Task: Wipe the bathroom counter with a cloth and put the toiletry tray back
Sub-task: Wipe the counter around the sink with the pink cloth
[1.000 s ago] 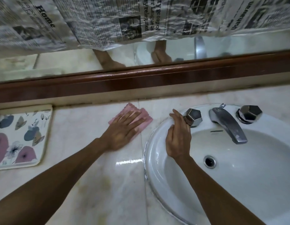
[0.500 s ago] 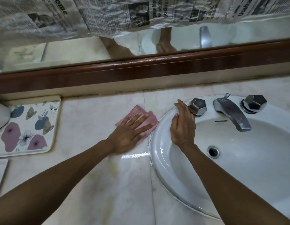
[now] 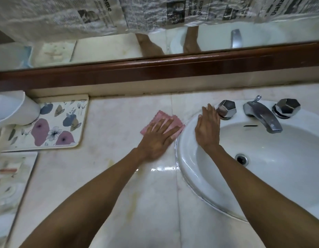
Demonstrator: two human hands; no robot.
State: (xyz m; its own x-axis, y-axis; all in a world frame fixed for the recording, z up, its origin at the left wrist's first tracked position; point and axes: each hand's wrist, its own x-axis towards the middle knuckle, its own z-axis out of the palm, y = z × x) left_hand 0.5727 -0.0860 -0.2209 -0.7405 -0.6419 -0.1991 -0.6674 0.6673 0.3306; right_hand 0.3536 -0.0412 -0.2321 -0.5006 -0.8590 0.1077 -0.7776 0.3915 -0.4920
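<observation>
Marble counter [image 3: 105, 176] fills the lower frame, with a white basin [image 3: 262, 176] sunk at the right, seen empty. At the left edge a floral tray [image 3: 47, 126] is set, a white cup [image 3: 13, 108] lying across its corner. Two faceted knobs and one spout are counted. One pink cloth [image 3: 161, 120], ribbed and folded, is pressed flat at centre under the spread left hand [image 3: 157, 138]; the right hand [image 3: 207, 129] is laid open on the basin's rim.

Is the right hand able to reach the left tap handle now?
Probably yes: the right hand rests on the sink rim, fingertips right beside the tap handle, with nothing between them.
</observation>
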